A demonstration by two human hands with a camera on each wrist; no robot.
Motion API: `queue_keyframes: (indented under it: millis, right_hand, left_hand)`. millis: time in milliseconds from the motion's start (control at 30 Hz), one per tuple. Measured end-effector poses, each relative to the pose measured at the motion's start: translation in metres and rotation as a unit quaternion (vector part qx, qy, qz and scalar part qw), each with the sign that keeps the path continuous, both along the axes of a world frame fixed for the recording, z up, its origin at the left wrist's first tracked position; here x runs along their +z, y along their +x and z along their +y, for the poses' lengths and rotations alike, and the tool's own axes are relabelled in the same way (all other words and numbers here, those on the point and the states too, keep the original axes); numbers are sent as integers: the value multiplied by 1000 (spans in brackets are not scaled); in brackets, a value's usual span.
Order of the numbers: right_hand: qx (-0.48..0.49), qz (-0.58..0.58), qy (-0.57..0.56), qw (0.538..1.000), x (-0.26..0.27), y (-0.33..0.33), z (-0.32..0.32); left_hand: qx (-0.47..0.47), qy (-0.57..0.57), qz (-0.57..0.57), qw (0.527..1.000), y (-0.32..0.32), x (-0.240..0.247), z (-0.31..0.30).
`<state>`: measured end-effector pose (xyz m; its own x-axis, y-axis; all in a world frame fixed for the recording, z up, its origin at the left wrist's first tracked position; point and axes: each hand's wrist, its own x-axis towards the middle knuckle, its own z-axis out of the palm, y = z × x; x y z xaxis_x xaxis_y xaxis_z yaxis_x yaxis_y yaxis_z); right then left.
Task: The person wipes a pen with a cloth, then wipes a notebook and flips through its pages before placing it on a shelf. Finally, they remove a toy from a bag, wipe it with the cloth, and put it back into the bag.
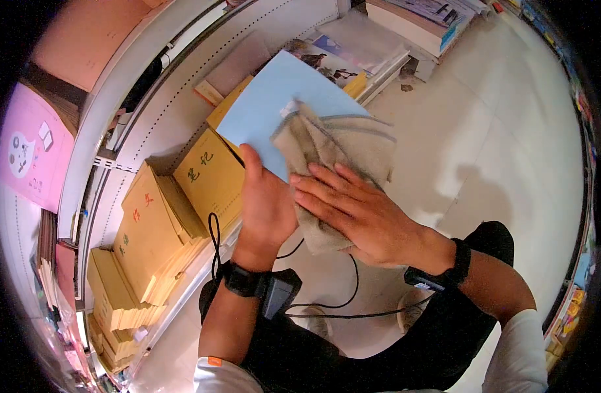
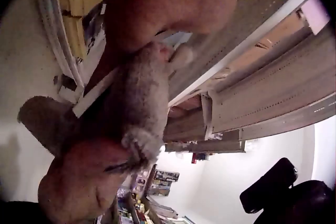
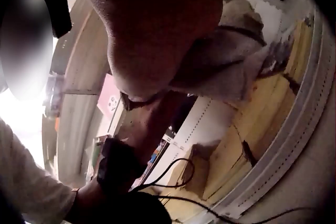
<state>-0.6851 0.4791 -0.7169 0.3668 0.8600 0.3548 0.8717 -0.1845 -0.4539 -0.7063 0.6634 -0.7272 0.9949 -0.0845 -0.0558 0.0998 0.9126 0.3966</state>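
A thin, flat light blue notebook-sized piece [image 1: 268, 98] is held tilted over the shelf front in the head view. My left hand [image 1: 268, 206] grips its near edge, thumb on the upper side and the other fingers hidden beneath. Over its right part lies a crumpled grey-beige cloth [image 1: 313, 141] with darker stripes. My right hand [image 1: 369, 219] rests on this cloth with fingers nearly straight, pressing it against the blue surface. Folds of the cloth hang past the right edge. From the left wrist, the cloth [image 2: 144, 90] bulges between both hands.
Yellow notebooks [image 1: 146, 229] with printed characters stand in stacks on the low shelf at left. A pink booklet [image 1: 35, 144] sits higher up. Black cables [image 1: 356, 281] loop between the wrists, above the knees. Pale floor tiles [image 1: 510, 131] extend to the right.
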Motion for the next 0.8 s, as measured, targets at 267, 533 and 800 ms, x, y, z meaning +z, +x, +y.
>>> queue_keyframes:
  millis: [267, 533, 800]
  right_hand:
    - [29, -79, -22, 996, 3, 39, -16]
    - [-127, 171, 147, 966, -3, 30, -8]
    - [53, -50, 26, 997, -7, 7, -3]
  left_hand:
    - [-11, 12, 12, 1000, 3, 15, 19]
    - [-43, 69, 49, 996, 0, 8, -14]
    - [15, 170, 53, 984, 2, 3, 3]
